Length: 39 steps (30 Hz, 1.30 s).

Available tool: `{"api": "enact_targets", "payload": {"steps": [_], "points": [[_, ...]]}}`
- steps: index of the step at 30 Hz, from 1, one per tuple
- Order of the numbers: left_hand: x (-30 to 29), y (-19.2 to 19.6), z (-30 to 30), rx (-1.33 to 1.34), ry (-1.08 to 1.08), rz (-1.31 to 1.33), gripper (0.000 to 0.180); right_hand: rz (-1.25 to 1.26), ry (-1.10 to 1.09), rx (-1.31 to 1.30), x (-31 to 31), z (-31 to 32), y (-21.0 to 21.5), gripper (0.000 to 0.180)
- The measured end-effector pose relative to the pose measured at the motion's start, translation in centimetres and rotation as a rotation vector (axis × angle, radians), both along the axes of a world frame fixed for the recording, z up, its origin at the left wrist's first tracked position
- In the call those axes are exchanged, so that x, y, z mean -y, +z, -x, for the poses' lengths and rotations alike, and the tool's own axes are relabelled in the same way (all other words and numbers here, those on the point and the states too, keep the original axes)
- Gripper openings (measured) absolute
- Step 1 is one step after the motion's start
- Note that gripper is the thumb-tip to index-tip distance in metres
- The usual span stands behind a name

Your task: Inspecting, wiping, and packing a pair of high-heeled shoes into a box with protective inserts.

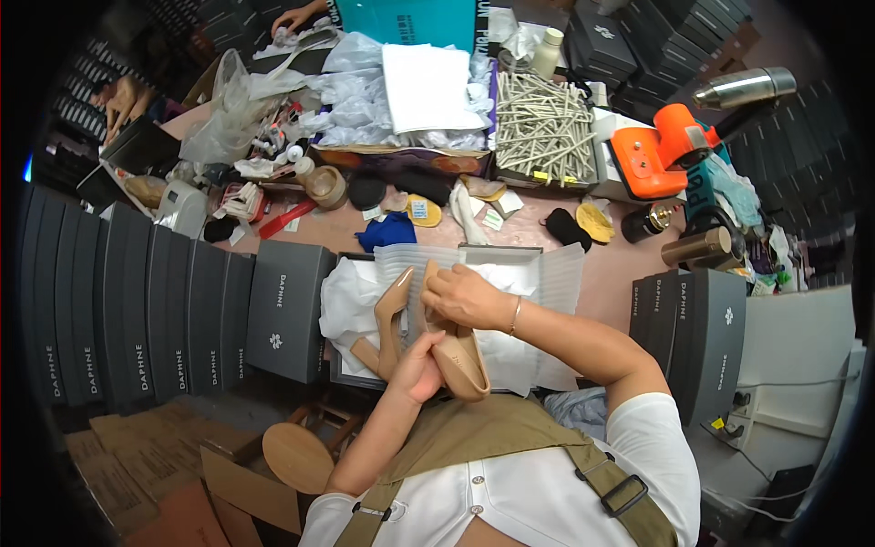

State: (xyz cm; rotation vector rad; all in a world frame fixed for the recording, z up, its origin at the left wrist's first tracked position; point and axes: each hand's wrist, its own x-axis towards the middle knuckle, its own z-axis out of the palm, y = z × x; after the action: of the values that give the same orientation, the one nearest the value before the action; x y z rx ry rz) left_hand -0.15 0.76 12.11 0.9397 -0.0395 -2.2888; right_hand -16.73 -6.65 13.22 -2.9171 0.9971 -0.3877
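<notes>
A beige high-heeled shoe (465, 366) is tilted above an open shoebox (339, 369), its rounded back end toward me. My left hand (421, 366) grips it from the left side. Over its front part, my right hand (463, 297) is closed with the fingertips bunched together. Those fingers hide whatever they hold. The matching beige shoe (392, 314) lies on its side in the box, left of my hands, with its block heel toward me. White tissue paper (344, 305) and a translucent foam sheet (561, 301) line the box.
Grey shoeboxes stand in a row at left (164, 310) and in a stack at right (711, 337). Behind are a box of paper sticks (545, 128), a tissue-filled carton (401, 159), an orange device (647, 164) and a dark jar (645, 223). A wooden stool (299, 456) stands lower left.
</notes>
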Motion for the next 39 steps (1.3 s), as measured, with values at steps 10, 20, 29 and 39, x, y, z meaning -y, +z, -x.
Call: {"api": "enact_targets", "payload": {"steps": [10,20,29,39], "points": [[-1.8,-2.6,0.2,-0.007,0.145,-0.128,0.059,0.058,-0.044,-0.021,-4.9,-1.3,-0.2,0.010],[-3.0,-0.4,-1.2,0.001,0.079,-0.067,0.062,-0.140,-0.158,0.239,-6.8,-1.9,-1.0,0.013],[-2.7,-0.5,-1.4,-0.014,0.098,-0.053,0.059,-0.586,-0.335,0.801,-10.6,-0.9,1.9,0.019],[-2.7,-0.4,-0.2,0.096,0.117,0.021,0.061,-0.563,-0.478,0.562,-9.7,0.2,1.3,0.030]]}}
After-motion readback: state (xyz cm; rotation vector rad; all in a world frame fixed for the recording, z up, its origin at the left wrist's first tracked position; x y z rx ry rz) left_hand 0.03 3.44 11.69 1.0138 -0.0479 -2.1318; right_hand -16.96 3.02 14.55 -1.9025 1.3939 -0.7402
